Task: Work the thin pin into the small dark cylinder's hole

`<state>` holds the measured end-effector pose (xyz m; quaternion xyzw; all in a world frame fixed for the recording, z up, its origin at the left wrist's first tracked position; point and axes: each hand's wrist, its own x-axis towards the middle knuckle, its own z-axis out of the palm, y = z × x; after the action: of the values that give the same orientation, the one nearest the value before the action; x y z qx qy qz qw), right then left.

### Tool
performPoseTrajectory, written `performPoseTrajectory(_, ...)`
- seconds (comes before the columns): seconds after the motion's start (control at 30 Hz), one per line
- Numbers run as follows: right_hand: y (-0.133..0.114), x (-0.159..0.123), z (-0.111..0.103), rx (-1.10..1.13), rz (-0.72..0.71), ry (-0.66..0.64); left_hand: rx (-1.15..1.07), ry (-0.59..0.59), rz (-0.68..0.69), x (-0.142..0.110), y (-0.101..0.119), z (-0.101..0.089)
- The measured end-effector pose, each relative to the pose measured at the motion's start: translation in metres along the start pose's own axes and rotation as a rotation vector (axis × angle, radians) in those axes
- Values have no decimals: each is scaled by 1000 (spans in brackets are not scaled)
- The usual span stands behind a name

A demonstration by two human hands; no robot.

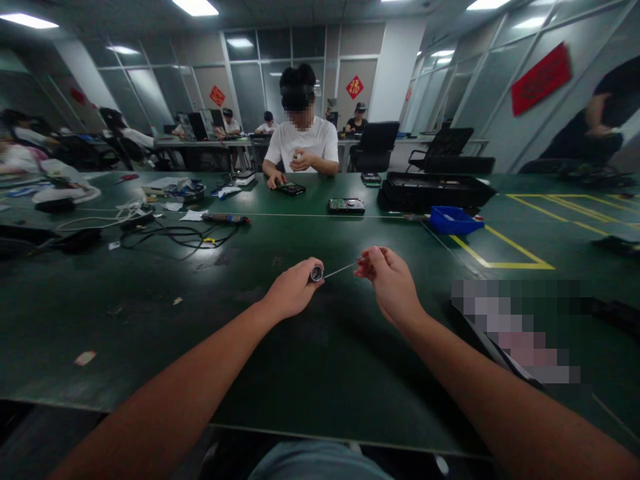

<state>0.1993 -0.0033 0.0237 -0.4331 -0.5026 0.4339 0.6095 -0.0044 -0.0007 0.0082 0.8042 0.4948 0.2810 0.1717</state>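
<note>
My left hand (293,290) is closed around a small round spool (317,273) of thin silvery wire, held just above the green table (150,313). A short length of that wire (340,270) runs from the spool to my right hand (387,280), which pinches its free end between thumb and fingers. Both hands hover over the middle of the table, close together.
Across the table a person in a white shirt (301,143) handles a small part. A hard drive (346,205), a blue bin (454,220), a black case (435,190), a pen-like tool (225,218) and tangled cables (170,235) lie further back. More people sit at desks behind.
</note>
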Motion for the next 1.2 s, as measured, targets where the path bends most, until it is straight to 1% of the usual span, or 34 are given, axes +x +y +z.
performPoseTrajectory(0.07, -2, -2, 0, -65, -74, 13, -7, -17, -14, 0, 0, 1)
performPoseTrajectory(0.17, -6, -8, 2, -165, -160, -33, -20, -31, -25, -1, 2, 2)
performPoseTrajectory(0.3, -12, -14, 5, -275, -232, -65, -38, -30, -34, -2, 5, 3)
performPoseTrajectory(0.6, -14, -21, 8, -365, -287, -102, -98, -3, -51, -3, 3, 3)
performPoseTrajectory(0.73, -16, -23, 8, -403, -279, -73, -102, -6, -58, -3, 5, 2)
performPoseTrajectory(0.87, -18, -23, 7, -425, -265, -85, -93, -16, -62, -3, 4, 3)
performPoseTrajectory(1.0, -20, -24, 4, -648, -315, -63, -83, -21, -50, -3, 2, 4)
performPoseTrajectory(1.07, -20, -24, 4, -720, -345, -52, -80, -21, -46, -3, 1, 5)
performPoseTrajectory(1.13, -20, -25, 3, -718, -379, -84, -81, -25, -44, -3, 1, 5)
performPoseTrajectory(1.2, -21, -27, 2, -676, -422, -156, -78, -24, -47, -3, 2, 5)
